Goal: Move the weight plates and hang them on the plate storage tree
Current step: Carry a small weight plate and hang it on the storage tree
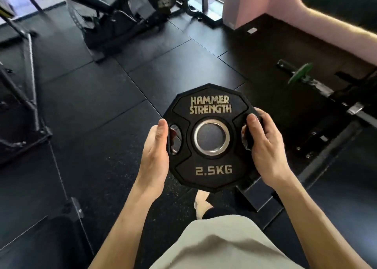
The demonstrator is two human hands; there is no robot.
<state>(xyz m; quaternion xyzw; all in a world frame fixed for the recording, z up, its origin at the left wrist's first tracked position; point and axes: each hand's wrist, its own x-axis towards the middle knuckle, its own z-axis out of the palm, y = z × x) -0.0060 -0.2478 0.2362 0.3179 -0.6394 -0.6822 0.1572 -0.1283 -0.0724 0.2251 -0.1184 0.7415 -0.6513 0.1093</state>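
Two hands grip plate (pixel 210 138) side edges | fingers wrapped | rubber floor (pixel 98 97) below

Two hands: left hand (pixel 156 152), right hand (pixel 264 144). One black weight plate (pixel 210 166) at centre. One green plate (pixel 301 72) upper right. One plate (pixel 163 2) top centre.

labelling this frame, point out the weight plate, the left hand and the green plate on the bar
weight plate (pixel 210 167), head view, on its lower face.
left hand (pixel 156 156), head view, on the palm.
green plate (pixel 300 72), head view, on its rim.
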